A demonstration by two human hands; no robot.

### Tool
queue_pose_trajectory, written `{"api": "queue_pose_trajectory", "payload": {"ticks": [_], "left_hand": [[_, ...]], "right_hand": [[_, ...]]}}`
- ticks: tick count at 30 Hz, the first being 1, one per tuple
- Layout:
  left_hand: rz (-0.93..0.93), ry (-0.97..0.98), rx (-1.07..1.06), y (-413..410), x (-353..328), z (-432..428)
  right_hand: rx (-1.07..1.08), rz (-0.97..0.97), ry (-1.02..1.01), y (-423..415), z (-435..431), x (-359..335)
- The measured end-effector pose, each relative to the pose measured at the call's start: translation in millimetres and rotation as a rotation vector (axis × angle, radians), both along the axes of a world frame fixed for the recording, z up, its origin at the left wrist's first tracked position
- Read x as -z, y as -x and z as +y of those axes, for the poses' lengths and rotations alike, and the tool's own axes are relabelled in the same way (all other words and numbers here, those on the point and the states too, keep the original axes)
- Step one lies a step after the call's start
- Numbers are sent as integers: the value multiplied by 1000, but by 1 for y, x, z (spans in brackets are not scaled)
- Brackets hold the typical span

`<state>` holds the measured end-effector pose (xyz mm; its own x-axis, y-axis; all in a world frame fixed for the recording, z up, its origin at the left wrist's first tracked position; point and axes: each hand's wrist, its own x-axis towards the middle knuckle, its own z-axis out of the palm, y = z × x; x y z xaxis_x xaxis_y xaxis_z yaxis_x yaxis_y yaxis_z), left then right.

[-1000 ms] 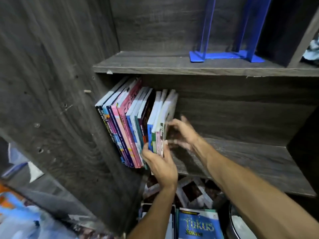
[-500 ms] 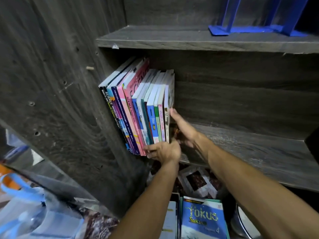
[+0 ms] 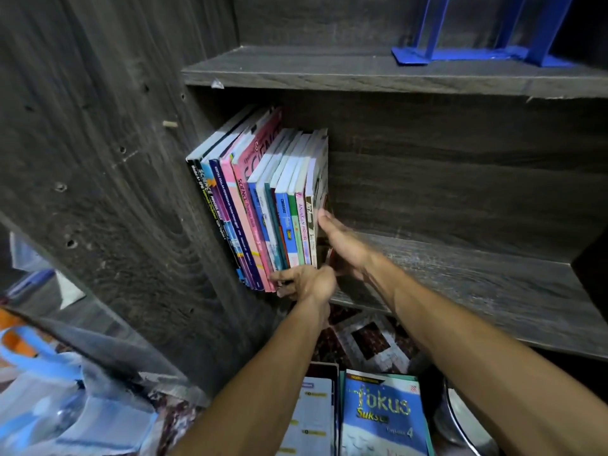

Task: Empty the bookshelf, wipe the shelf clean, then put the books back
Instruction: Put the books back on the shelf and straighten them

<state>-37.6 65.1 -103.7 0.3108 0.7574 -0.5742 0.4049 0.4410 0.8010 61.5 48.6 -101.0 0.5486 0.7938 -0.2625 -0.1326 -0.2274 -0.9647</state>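
A dark wood-grain bookshelf [image 3: 460, 284] holds a row of colourful paperback books [image 3: 263, 199] upright at its middle board's left end. The right hand [image 3: 342, 245] presses flat on the end cover; the left hand [image 3: 306, 281] curls at the lower spines, grip unclear. Best to push evenly so the spines sit flush.

Roughly twelve shelved books [image 3: 263, 205], two hands [image 3: 306, 282] [image 3: 343, 246]

Pressed the row of colourful paperback books [image 3: 263, 205] tight and upright; gone the loose fan at its right end. Flattened right hand [image 3: 342, 245] against the outermost cover, centre frame. Dropped left hand [image 3: 306, 281] from mid-spine to the row's bottom edge, fingers curled.
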Motion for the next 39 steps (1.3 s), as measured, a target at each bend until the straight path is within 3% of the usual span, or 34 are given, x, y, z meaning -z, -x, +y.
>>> {"api": "queue_pose_trajectory", "payload": {"ticks": [6, 10, 14, 18, 23, 26, 27, 30, 35, 39], "left_hand": [[-57, 4, -1, 10, 9, 0], [79, -90, -27, 27, 45, -17], [72, -91, 143, 42, 136, -25], [102, -57, 364, 76, 133, -53], [266, -22, 624, 98, 173, -82], [332, 22, 730, 98, 210, -105], [355, 17, 770, 98, 218, -112], [383, -68, 867, 96, 242, -126], [500, -202, 1040, 94, 283, -135], [581, -318, 1096, 87, 300, -134]], "right_hand": [[118, -118, 37, 6, -19, -18], [230, -192, 39, 16, -28, 3], [296, -228, 84, 29, -55, 42], [306, -163, 107, 56, -99, 76], [291, -207, 349, 82, -161, 155], [257, -71, 549, 88, -201, 229], [269, -43, 591, 96, -210, 221], [212, -26, 753, 102, -234, 237], [294, -129, 895, 109, -262, 289], [241, -28, 982, 106, -276, 327]]}}
